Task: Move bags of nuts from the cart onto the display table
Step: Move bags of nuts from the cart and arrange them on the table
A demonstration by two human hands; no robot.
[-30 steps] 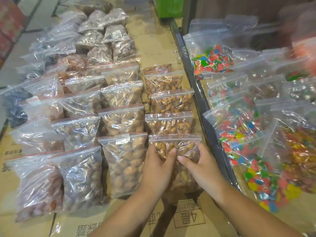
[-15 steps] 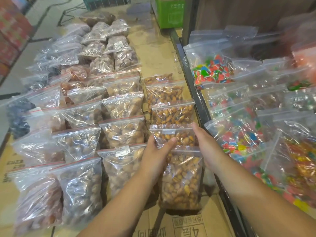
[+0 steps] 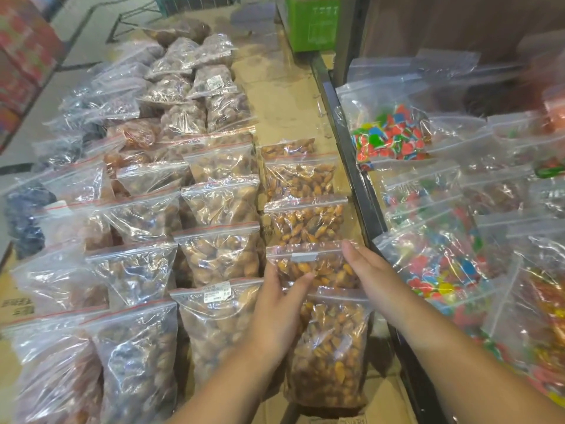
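Head view. A zip bag of almonds (image 3: 315, 266) lies in the right column of the cardboard-covered display table (image 3: 284, 96), overlapping the nearest almond bag (image 3: 330, 347). The left hand (image 3: 279, 310) pinches its lower left corner, thumb on top. The right hand (image 3: 371, 272) rests straight-fingered along its right edge. Candy bags (image 3: 391, 133) lie to the right.

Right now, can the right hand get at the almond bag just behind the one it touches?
Probably yes: the right hand lies along the touched bag, and the next almond bag sits just past its fingertips, upper part uncovered.
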